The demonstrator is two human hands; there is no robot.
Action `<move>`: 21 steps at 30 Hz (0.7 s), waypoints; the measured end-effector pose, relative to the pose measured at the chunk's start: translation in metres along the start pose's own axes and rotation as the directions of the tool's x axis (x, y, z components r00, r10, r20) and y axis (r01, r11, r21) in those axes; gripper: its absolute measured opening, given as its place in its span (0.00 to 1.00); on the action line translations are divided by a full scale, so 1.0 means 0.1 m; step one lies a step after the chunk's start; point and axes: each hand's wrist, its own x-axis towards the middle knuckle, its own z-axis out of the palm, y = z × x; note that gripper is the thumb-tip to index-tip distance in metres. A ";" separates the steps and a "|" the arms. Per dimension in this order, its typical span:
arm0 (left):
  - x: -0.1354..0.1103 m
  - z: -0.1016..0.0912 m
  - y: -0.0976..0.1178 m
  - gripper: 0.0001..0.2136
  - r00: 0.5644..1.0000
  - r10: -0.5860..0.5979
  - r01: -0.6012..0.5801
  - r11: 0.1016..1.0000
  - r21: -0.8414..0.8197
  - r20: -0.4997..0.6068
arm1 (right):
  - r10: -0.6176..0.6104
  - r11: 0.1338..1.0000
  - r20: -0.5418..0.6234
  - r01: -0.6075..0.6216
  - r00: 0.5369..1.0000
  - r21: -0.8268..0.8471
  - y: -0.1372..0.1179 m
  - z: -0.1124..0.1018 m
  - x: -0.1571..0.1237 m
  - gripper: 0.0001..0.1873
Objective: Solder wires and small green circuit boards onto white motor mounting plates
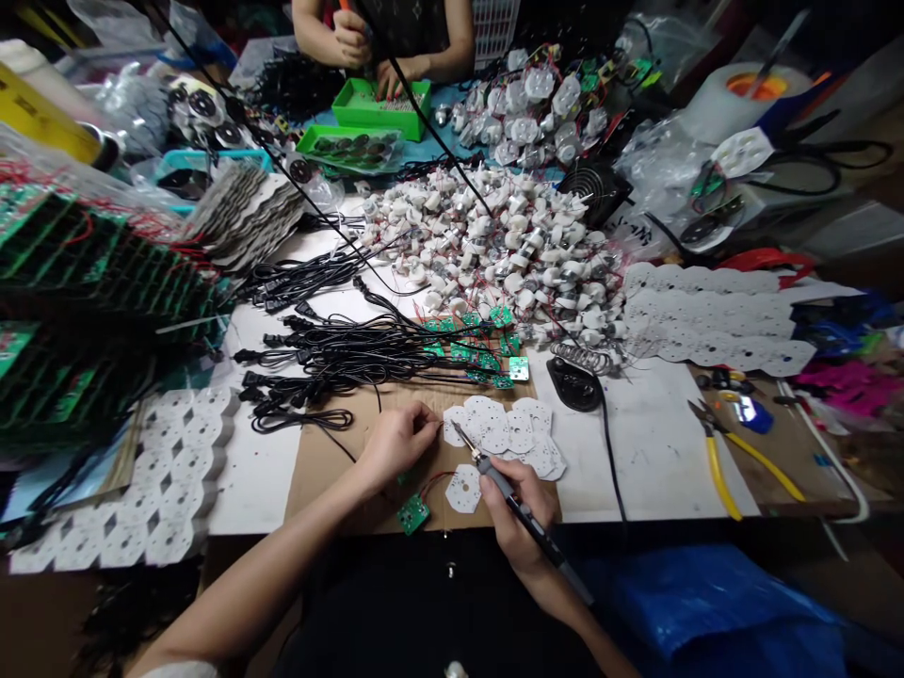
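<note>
My right hand (514, 513) is closed around a black soldering iron (528, 520), whose tip points up-left toward my left fingers. My left hand (396, 441) rests on a brown cardboard mat (321, 466), fingers pinched together at something too small to make out. A white round LED board (463, 490) lies between my hands, joined by red wire to a small green circuit board (412, 513). Several more white round boards (515, 428) lie just beyond the iron's tip.
Black power cords (331, 353) and small green boards (480, 348) lie ahead, with a big heap of white parts (494, 254) behind. Yellow-handled pliers (717, 452) lie right. Stacked green boards (85, 282) fill the left. Another person's hands (367, 56) work at a green tray (381, 108).
</note>
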 end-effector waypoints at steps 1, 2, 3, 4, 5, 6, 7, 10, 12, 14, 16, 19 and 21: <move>0.01 -0.01 0.02 0.04 1.000 -0.004 0.004 1.000 0.011 0.004 | 0.005 1.000 0.003 -0.005 1.000 0.001 -0.01 0.00 0.01 0.07; 0.02 -0.01 0.04 0.04 1.000 -0.007 0.007 1.000 0.026 0.002 | 0.010 1.000 0.002 -0.010 1.000 0.003 -0.01 0.01 0.02 0.07; 0.03 -0.02 0.06 0.04 1.000 -0.008 0.008 0.999 0.044 -0.002 | 0.013 1.000 0.005 -0.013 1.000 0.005 -0.01 0.01 0.03 0.07; 0.04 -0.02 0.07 0.05 1.000 -0.007 0.007 0.998 0.064 -0.007 | 0.017 1.000 0.010 -0.017 1.000 0.005 -0.02 0.02 0.03 0.07; 0.04 -0.03 0.09 0.05 1.000 -0.004 0.005 0.997 0.081 -0.012 | 0.021 1.000 0.017 -0.021 1.000 0.002 -0.02 0.02 0.04 0.07; 0.05 -0.03 0.10 0.05 1.000 0.000 0.001 0.995 0.096 -0.016 | 0.025 1.000 0.026 -0.025 0.999 -0.004 -0.02 0.02 0.05 0.07; 0.05 -0.03 0.11 0.04 1.000 0.005 -0.003 0.994 0.108 -0.017 | 0.025 1.000 0.035 -0.025 0.999 -0.011 -0.02 0.02 0.05 0.07; 0.06 -0.03 0.12 0.04 1.000 0.013 -0.012 0.993 0.122 -0.008 | 0.027 0.999 0.060 -0.025 0.998 -0.028 -0.01 0.02 0.05 0.07; 0.07 -0.03 0.12 0.05 1.000 0.018 -0.018 0.993 0.117 0.003 | 0.031 0.999 0.067 -0.029 0.997 -0.024 0.01 0.03 0.04 0.07; 0.07 -0.03 0.12 0.04 1.000 0.023 -0.024 0.993 0.114 0.008 | 0.037 0.999 0.077 -0.036 0.996 -0.017 0.03 0.04 0.02 0.07; 0.07 -0.03 0.12 0.05 1.000 0.027 -0.028 0.993 0.115 0.006 | 0.033 0.999 0.083 -0.032 0.996 -0.013 0.05 0.06 0.01 0.07; 0.07 -0.04 0.13 0.05 1.000 0.028 -0.028 0.993 0.115 0.003 | 0.001 1.000 0.083 0.000 0.997 -0.008 0.08 0.09 -0.01 0.07; 0.07 -0.03 0.13 0.04 0.999 0.032 -0.031 0.992 0.119 -0.004 | -0.037 0.999 0.065 0.036 0.997 0.002 0.10 0.12 -0.02 0.07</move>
